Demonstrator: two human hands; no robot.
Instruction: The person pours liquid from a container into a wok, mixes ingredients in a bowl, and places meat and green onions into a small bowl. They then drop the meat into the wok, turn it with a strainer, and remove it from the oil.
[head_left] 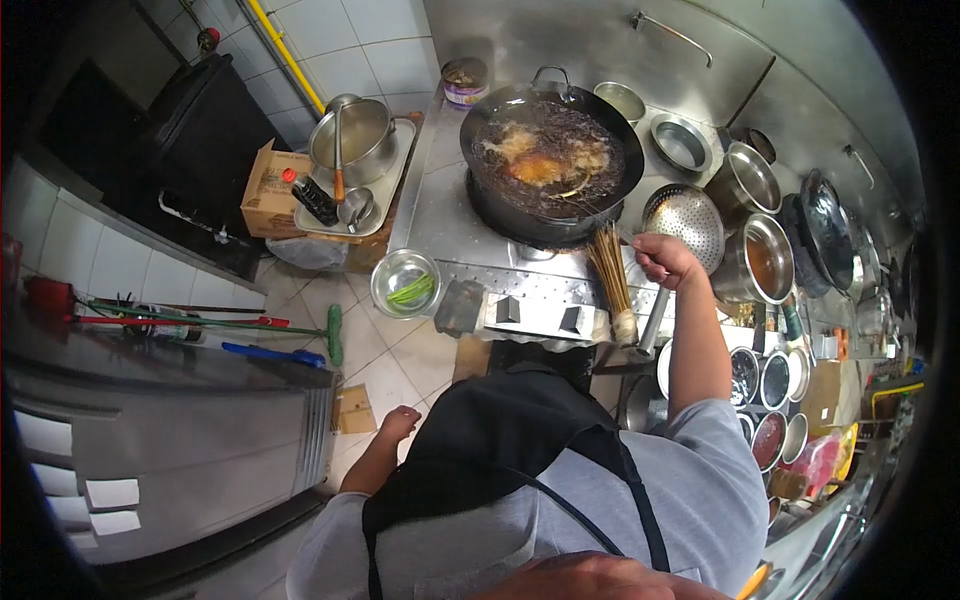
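Note:
My right hand (668, 260) is closed around the handle of a ladle (572, 190), whose bowl dips into the bubbling dark oil. Golden battered-looking food (540, 165) fries in that oil, inside a large black wok (633, 165) on the stove. Just left of the hand stands a bamboo wok brush (610, 270). A perforated strainer (685, 222) lies to the hand's right, its handle running down beneath the wrist. My left hand (401, 421) hangs low beside the black apron (470, 430), fingers curled, with nothing seen in them.
A glass bowl with green strips (410, 290) sits at the stove's left front corner. Farther left, a tray (397, 185) carries a steel pot (352, 140), a bottle (315, 200) and a ladle. Steel pots (765, 260) and several seasoning bowls (775, 380) crowd the right side.

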